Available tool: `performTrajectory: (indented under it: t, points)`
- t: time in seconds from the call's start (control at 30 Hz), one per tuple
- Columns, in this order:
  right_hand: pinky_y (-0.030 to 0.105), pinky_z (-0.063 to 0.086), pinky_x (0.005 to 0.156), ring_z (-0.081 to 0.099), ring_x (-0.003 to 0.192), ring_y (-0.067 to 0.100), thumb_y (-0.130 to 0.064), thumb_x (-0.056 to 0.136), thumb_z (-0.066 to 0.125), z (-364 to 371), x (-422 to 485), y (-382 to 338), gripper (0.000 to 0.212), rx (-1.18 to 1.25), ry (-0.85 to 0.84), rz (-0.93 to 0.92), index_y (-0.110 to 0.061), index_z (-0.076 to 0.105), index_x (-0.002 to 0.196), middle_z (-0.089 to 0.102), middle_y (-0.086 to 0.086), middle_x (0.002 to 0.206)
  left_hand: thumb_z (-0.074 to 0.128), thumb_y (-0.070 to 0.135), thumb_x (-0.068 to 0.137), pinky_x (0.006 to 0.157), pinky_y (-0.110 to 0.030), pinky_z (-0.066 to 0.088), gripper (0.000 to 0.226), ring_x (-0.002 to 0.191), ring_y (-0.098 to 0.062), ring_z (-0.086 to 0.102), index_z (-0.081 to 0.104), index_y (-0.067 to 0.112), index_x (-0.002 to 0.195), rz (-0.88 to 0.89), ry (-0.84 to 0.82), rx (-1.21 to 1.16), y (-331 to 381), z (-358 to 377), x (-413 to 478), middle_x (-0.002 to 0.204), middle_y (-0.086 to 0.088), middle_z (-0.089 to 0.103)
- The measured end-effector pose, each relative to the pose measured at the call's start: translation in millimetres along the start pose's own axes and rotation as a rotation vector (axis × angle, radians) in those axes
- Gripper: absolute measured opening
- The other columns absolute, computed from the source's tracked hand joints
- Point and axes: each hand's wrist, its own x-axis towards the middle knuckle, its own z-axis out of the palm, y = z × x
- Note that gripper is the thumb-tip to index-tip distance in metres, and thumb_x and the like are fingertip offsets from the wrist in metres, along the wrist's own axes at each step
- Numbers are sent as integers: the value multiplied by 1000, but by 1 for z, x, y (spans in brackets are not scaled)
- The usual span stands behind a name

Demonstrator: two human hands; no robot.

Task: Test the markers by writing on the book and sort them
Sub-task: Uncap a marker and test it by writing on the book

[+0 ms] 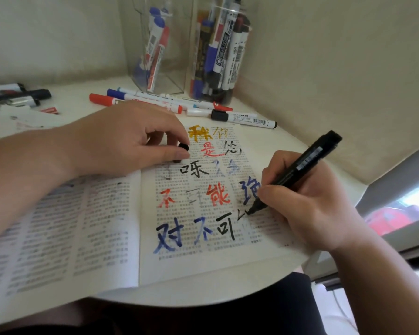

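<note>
An open book (121, 238) lies on the white table, its right page covered with characters in black, red, blue and gold. My right hand (307, 201) grips a black marker (298, 170), tip touching the page beside a fresh black stroke at the lower right. My left hand (126, 141) rests on the top of the book and pinches a small black cap (183, 147) between thumb and fingers. Several loose markers (160, 100) with red, blue and black caps lie behind the book.
Two clear containers stand at the back: the left one (172, 56) holds a few red and blue markers, the right one (225, 49) holds several mixed ones. Dark markers (15, 95) lie at the far left. A wall corner is right; the table's curved edge is near me.
</note>
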Motion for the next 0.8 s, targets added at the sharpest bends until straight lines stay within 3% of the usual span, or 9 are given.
performTrajectory:
  t: [0.13,0.23,0.4,0.53,0.67,0.8]
  points:
    - [16,38,50,51,48,7,-3,73,66,-2,-4,-1,11,184,-78,0,-6,60,65,60,-2,55,61,55,86,71,-20,49,21,88,-8,63,66,48,105,-15,2,2,1,-1,-1,95,27,67]
    - [15,41,53,55,51,6,-1,74,67,-1,-8,0,9,173,-124,-30,-3,60,68,62,-2,58,61,54,86,73,-29,52,25,86,-8,64,68,45,108,-31,-2,3,2,0,-1,95,25,67]
    - [19,40,52,52,52,11,-19,67,75,-6,-7,0,16,190,-204,12,-7,64,68,61,-1,59,61,56,84,76,-36,55,25,87,-6,64,68,46,107,-58,8,-15,5,-1,-1,95,25,68]
    - [20,40,53,53,52,10,-4,76,67,-3,-3,4,9,190,-117,-8,-6,61,70,61,-3,59,61,56,83,76,-36,55,28,87,-6,64,69,45,107,-78,6,-8,7,-1,-1,94,25,68]
    - [25,36,55,47,52,13,-8,75,65,-1,0,8,12,99,-51,-27,-8,57,67,54,-2,57,61,55,84,77,-38,56,30,87,-8,65,71,42,109,-80,12,-1,8,-1,-1,94,23,69]
    - [24,33,51,40,50,14,-19,67,68,-4,-3,5,20,170,-161,-21,-5,54,64,46,2,55,61,55,84,76,-37,55,28,86,-8,65,70,43,108,-83,13,-11,7,-1,-1,94,24,69]
